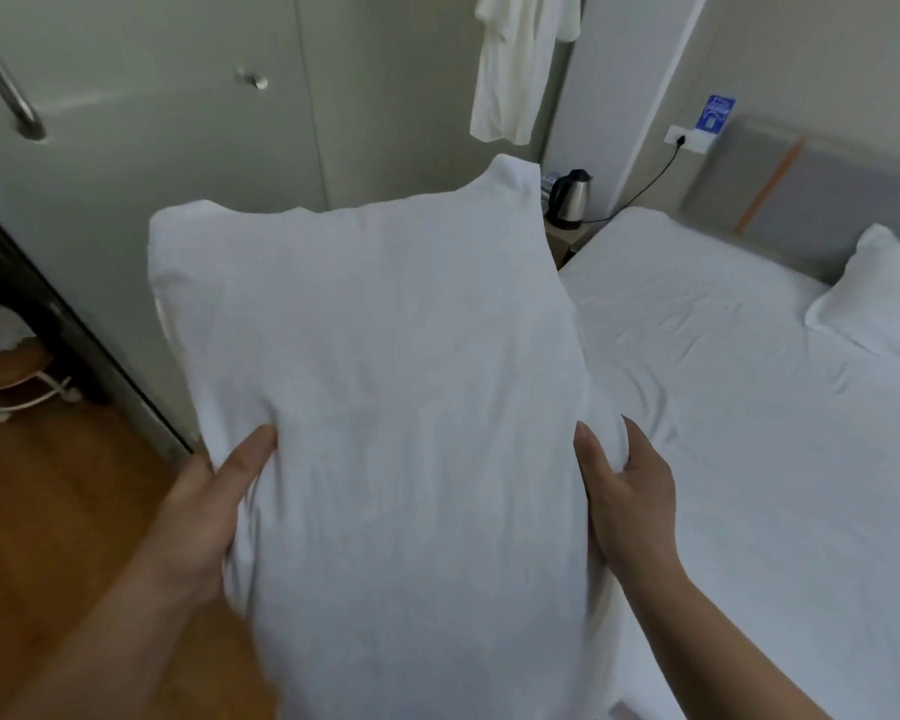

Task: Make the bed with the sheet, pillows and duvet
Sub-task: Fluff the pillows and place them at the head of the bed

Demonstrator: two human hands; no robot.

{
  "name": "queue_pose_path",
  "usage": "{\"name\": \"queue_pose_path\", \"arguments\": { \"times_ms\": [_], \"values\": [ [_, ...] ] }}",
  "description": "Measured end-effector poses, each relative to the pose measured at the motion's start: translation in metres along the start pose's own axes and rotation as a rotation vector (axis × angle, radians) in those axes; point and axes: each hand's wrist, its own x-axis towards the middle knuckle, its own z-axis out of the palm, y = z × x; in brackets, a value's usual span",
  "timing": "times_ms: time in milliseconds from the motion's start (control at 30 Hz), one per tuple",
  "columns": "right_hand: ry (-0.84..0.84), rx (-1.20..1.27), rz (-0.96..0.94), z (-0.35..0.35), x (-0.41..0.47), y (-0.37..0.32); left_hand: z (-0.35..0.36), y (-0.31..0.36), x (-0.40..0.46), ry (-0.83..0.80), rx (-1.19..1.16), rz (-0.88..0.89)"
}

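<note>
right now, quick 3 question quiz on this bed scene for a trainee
1. True or false: both hands grip the held pillow.
2. Where is the second pillow? A on the floor, B on the sheet by the headboard, C on the stool.
3. What stands on the nightstand?

Key: 1 true, left hand and right hand hold its sides. 2 B. 3 a kettle.

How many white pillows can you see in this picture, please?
2: one white pillow held up in both hands beside the bed, another lying by the grey headboard. More may be hidden.
</note>
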Motion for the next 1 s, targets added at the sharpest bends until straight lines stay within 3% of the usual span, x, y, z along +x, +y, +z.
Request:
{"name": "queue_pose_path", "arguments": {
  "times_ms": [100, 300, 500, 567, 733, 1000],
  "values": [
    [-0.002, 0.029, 0.037, 0.059, 0.036, -0.003, -0.019, 0.01, 0.065, 0.02, 0.046, -0.023],
    [-0.081, 0.031, 0.09, 0.204, 0.147, -0.035, -0.071, 0.05, 0.217, 0.262, 0.106, -0.07],
    [-0.151, 0.027, 0.071, 0.307, 0.251, -0.099, -0.181, 0.069, 0.362, 0.239, 0.102, -0.143],
    [-0.113, 0.012, 0.079, 0.327, 0.277, -0.111, -0.156, 0.089, 0.405, 0.276, 0.125, -0.15],
    [0.07, -0.055, 0.155, 0.357, 0.322, -0.108, -0.082, 0.124, 0.497, 0.127, 0.124, -0.123],
    [0.43, -0.047, 0.277, 0.361, 0.335, -0.12, -0.018, 0.148, 0.628, -0.447, 0.236, -0.131]
  ]
}}
